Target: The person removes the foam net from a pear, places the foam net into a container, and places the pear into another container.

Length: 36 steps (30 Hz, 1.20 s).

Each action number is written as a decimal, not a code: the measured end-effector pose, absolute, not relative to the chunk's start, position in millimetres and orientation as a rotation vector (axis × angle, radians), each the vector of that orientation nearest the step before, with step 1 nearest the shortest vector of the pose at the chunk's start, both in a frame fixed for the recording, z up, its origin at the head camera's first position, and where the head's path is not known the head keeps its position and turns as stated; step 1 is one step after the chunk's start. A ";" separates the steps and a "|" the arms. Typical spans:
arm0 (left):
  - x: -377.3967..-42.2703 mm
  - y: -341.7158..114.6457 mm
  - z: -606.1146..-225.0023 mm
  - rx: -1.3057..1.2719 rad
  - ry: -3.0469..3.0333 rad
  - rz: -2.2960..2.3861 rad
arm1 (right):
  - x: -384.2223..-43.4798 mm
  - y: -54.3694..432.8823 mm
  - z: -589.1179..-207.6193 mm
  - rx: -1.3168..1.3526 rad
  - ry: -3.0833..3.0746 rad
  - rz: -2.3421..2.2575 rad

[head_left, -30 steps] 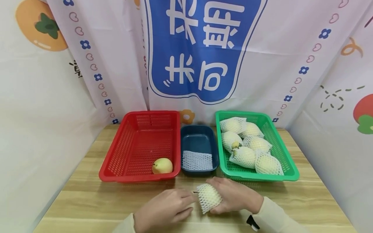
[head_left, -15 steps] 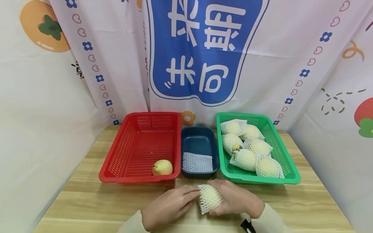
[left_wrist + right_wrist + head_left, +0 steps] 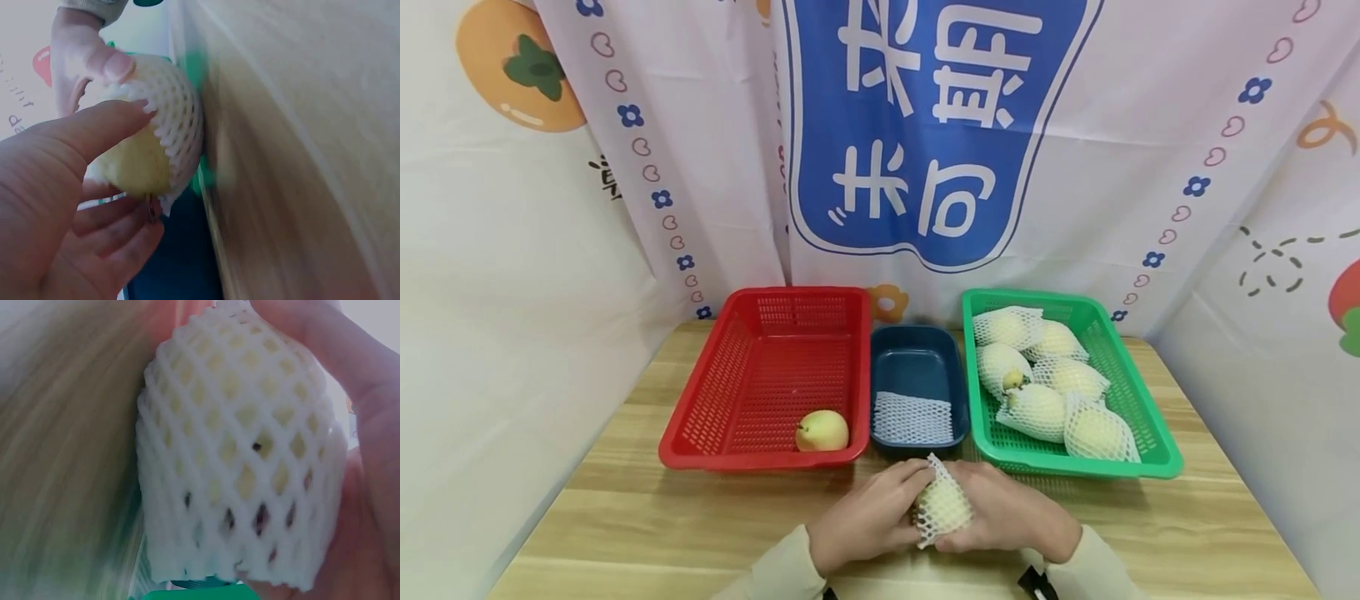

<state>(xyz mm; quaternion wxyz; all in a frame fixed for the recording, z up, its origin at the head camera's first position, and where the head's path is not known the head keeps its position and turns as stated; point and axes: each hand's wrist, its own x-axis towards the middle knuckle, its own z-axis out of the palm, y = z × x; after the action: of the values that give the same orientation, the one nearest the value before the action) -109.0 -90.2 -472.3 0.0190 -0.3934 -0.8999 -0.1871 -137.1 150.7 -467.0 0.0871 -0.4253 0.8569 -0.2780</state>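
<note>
A pear in a white foam net (image 3: pixel 942 504) sits between both hands just above the wooden table (image 3: pixel 625 517), in front of the blue tray. My right hand (image 3: pixel 1000 512) curls round its right side, seen close in the right wrist view as the netted pear (image 3: pixel 240 462). My left hand (image 3: pixel 868 521) grips the left end, thumb and fingers on the net's edge (image 3: pixel 175 125), where bare yellow pear skin (image 3: pixel 134 165) shows. A bare pear (image 3: pixel 822 431) lies in the red basket (image 3: pixel 730 450).
A small dark blue tray (image 3: pixel 917 354) between the baskets holds an empty foam net (image 3: pixel 913 418). The green basket (image 3: pixel 1142 433) on the right holds several netted pears (image 3: pixel 1037 408). Printed curtains hang behind the table.
Both hands have drawn closer together around the netted pear and lifted it slightly toward the blue tray. The left hand, only touching the stem end before, now grips the net.
</note>
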 end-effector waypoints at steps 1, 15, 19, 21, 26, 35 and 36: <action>-109.0 -87.5 -472.8 -1.200 -2.803 -0.594 | -137.2 150.6 -467.8 -1.279 2.559 -0.835; -107.8 -79.6 -480.6 -1.086 -2.795 -0.763 | -135.3 152.5 -464.3 -1.267 2.553 -0.826; -109.1 -80.1 -478.0 -1.031 -2.802 -0.782 | -137.3 157.2 -458.8 -1.198 2.521 -0.861; -109.9 -81.5 -475.7 -1.017 -2.802 -0.779 | -138.1 159.3 -457.1 -1.176 2.512 -0.872; -111.3 -84.3 -473.8 -1.028 -2.826 -0.785 | -138.5 158.7 -458.7 -1.201 2.500 -0.885; -109.9 -82.2 -482.3 -1.077 -2.817 -0.832 | -135.7 150.1 -460.8 -1.215 2.534 -0.900; -110.0 -82.1 -482.0 -1.072 -2.819 -0.836 | -135.4 150.0 -460.2 -1.222 2.538 -0.896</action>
<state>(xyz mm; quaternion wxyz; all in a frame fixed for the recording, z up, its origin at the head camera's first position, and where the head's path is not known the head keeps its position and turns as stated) -110.0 -82.1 -482.0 0.0059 -0.3426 -0.9007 -0.2671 -135.4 150.0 -460.2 0.0926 -0.4116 0.8550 -0.3018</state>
